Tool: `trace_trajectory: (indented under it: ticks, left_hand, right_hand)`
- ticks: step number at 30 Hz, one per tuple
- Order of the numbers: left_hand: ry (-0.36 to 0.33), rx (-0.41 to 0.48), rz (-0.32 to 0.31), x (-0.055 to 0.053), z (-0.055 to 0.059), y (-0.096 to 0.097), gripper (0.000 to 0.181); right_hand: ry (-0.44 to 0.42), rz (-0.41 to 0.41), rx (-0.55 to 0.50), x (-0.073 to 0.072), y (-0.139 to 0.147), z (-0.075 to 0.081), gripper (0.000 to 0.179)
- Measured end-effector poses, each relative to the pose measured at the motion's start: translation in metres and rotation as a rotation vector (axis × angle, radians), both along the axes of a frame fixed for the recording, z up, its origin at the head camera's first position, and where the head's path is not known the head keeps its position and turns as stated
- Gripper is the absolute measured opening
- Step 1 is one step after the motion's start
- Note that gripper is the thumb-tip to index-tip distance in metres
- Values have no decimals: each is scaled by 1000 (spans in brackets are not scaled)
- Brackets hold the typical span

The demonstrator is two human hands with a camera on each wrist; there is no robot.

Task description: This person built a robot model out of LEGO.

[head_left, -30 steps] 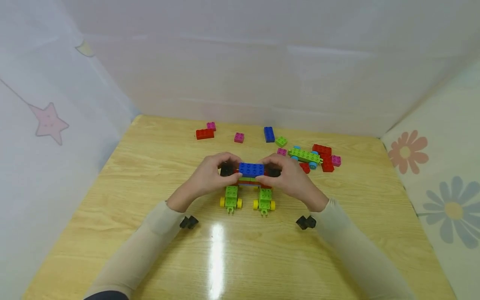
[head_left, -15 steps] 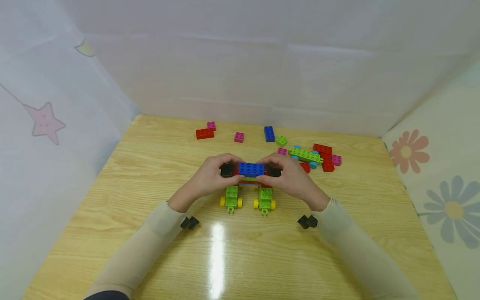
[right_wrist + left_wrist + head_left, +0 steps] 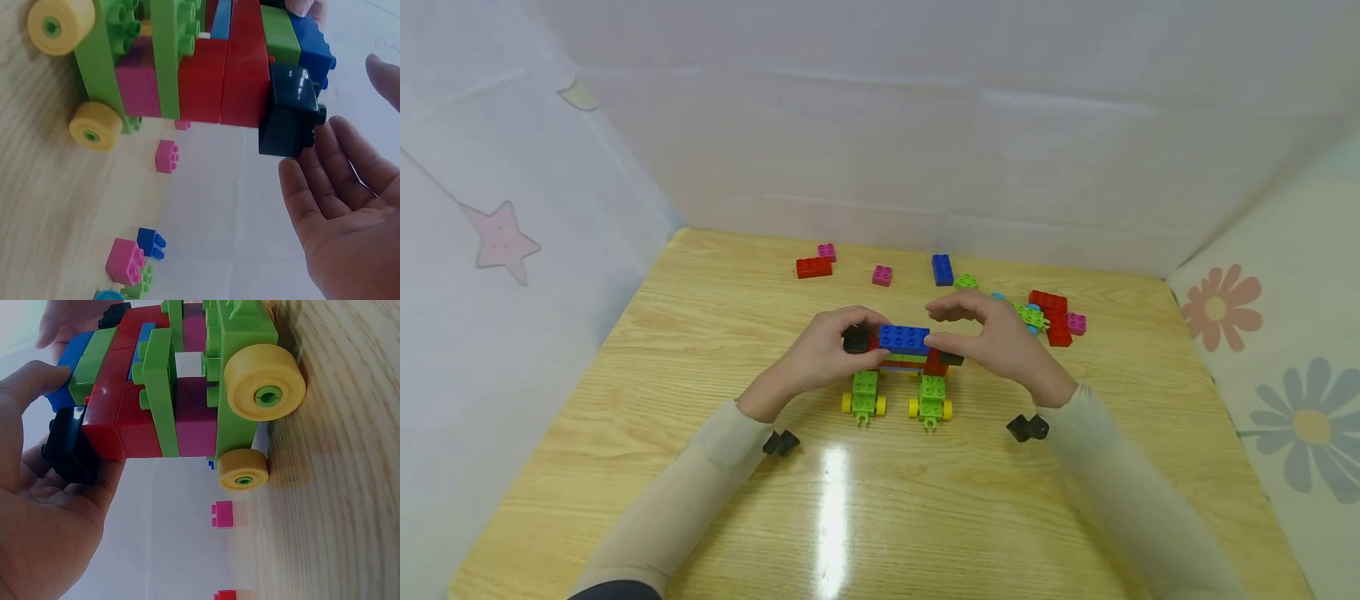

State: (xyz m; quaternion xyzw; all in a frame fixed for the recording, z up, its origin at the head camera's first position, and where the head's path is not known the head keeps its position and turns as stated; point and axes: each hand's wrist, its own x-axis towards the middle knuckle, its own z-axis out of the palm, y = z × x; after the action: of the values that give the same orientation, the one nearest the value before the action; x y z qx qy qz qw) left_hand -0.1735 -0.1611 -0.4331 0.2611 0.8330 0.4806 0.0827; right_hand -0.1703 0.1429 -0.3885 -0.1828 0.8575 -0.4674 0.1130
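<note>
A toy-brick build stands upright on the table on two green wheeled bases (image 3: 864, 396) with yellow wheels. Above them come magenta, green and red bricks (image 3: 244, 69), with a blue brick (image 3: 904, 335) on top. A black brick juts out at each side; the left one (image 3: 72, 444) sits beside my left palm. My left hand (image 3: 831, 354) grips the blue brick's left end, thumb in front and fingers behind. At the right, my right hand (image 3: 996, 337) has its fingers spread and relaxed around the right black brick (image 3: 287, 112), holding nothing.
Behind the build lie a red brick (image 3: 814, 267), magenta bricks (image 3: 882, 275) and a blue brick (image 3: 942, 270). A green wheeled base with blue wheels (image 3: 1032, 317), partly hidden by my right hand, and red bricks (image 3: 1058, 327) lie at the right. White cloth (image 3: 850, 150) hangs behind the table.
My right hand has let go of the build's right end and moved slightly right, its fingers spreading. The left hand and the build have stayed in place.
</note>
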Motion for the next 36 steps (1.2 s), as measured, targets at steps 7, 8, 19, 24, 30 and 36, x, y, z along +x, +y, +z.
trace_trajectory:
  ticks: [7,8,19,24,30,36]
  left_hand:
    - [11,-15,-4,0,0,-2,39]
    - [13,-16,-6,0,0,-2,39]
    - [30,-25,-5,-1,-1,-3,41]
    - [33,-30,-8,-1,-1,-3,42]
    - [31,-34,-5,0,0,-3,42]
    - [38,-38,-12,0,0,-2,42]
  right_hand:
    - [-5,-68,24,-17,3,-1,44]
    - [-3,-80,37,-20,4,-2,44]
    - [-75,-168,18,-51,7,-20,54]
    - [-100,-210,43,-66,5,-24,57]
    - [-78,-249,44,-86,3,-34,61]
    - [-90,-311,56,-101,2,-51,66]
